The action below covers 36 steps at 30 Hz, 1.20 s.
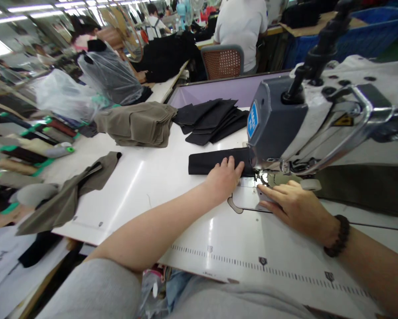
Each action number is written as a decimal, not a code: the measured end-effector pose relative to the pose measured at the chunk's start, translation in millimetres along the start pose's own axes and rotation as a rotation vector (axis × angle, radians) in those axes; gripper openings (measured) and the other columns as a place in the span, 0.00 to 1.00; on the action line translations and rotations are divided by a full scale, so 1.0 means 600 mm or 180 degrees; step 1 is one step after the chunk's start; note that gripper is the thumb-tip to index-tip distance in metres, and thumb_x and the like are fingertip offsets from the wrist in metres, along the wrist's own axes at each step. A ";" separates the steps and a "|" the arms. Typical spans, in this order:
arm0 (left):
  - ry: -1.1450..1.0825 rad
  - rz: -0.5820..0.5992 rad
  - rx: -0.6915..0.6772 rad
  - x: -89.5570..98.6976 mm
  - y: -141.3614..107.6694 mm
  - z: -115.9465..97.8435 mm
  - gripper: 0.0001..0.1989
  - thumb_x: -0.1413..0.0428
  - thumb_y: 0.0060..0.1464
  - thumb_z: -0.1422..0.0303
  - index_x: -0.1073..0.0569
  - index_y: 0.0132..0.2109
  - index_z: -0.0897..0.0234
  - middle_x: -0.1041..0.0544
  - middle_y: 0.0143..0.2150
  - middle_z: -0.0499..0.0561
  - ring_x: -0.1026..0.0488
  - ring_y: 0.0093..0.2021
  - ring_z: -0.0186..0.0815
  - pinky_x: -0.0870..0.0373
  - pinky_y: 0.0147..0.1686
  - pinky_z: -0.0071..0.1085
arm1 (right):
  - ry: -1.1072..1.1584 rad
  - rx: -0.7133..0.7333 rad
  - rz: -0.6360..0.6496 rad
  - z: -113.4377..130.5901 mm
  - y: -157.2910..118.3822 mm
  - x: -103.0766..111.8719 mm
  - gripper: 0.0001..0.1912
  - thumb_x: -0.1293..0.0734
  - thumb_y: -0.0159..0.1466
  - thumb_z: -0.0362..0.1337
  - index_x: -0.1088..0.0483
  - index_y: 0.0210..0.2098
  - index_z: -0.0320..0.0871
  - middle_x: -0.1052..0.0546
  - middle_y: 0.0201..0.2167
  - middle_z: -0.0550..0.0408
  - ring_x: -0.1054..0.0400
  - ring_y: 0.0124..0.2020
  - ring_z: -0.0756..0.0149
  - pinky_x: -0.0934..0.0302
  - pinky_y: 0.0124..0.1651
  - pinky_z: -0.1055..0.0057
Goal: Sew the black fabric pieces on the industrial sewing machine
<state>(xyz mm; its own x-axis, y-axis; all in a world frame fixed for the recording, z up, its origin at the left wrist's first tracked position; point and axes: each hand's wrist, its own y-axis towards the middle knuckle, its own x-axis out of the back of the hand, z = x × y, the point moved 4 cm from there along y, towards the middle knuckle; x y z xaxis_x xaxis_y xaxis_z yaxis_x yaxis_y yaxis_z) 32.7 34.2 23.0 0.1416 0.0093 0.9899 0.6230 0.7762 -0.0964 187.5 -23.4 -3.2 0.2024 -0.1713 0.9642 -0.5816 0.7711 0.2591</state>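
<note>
A folded black fabric piece (pixel 203 163) lies on the white sewing table (pixel 172 212), its right end at the needle area of the sewing machine (pixel 275 119). My left hand (pixel 224 177) rests flat on this piece with its fingers spread. Just right of the needle area, my right hand (pixel 291 204) lies palm down on the machine bed, fingers extended and apart, with nothing visible in it. The presser foot is partly hidden by the machine head. Olive fabric (pixel 365 188) extends under the machine arm.
Behind the black piece are a stack of olive-brown pieces (pixel 139 124) and a fanned pile of black pieces (pixel 212 119). Olive fabric (pixel 66 199) hangs over the table's left edge. Thread spools (pixel 26 155) stand at the far left. A person (pixel 240 26) sits beyond the table.
</note>
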 end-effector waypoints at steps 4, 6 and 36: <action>-0.1060 -0.0132 0.0498 0.042 -0.035 0.078 0.29 0.57 0.47 0.85 0.44 0.59 0.73 0.28 0.46 0.62 0.29 0.45 0.43 0.32 0.42 0.38 | 0.0138 0.0077 0.0044 0.000 0.000 0.002 0.18 0.44 0.64 0.42 0.33 0.46 0.37 0.26 0.26 0.52 0.34 0.28 0.66 0.46 0.33 0.69; -0.2279 -0.0520 0.0284 0.060 -0.058 0.097 0.30 0.56 0.45 0.83 0.43 0.58 0.68 0.27 0.46 0.56 0.29 0.44 0.40 0.31 0.42 0.36 | 0.0132 0.0108 0.0054 -0.001 0.000 0.003 0.18 0.44 0.64 0.43 0.33 0.46 0.37 0.27 0.26 0.52 0.35 0.27 0.67 0.46 0.33 0.69; -0.0735 -0.0606 -0.1144 -0.017 -0.030 -0.026 0.18 0.49 0.56 0.66 0.33 0.51 0.73 0.34 0.54 0.58 0.38 0.55 0.41 0.41 0.56 0.35 | 0.0259 0.0216 0.0019 0.018 -0.007 0.009 0.18 0.46 0.65 0.39 0.31 0.43 0.34 0.28 0.24 0.51 0.36 0.26 0.66 0.47 0.33 0.67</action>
<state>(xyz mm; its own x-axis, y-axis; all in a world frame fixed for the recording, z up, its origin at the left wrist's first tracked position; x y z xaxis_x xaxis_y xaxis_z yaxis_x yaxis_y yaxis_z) 32.2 10.0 13.3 -0.1508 0.0595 0.9868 0.8541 0.5105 0.0997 182.3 -34.0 1.3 0.2605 -0.1142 0.9587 -0.6346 0.7281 0.2592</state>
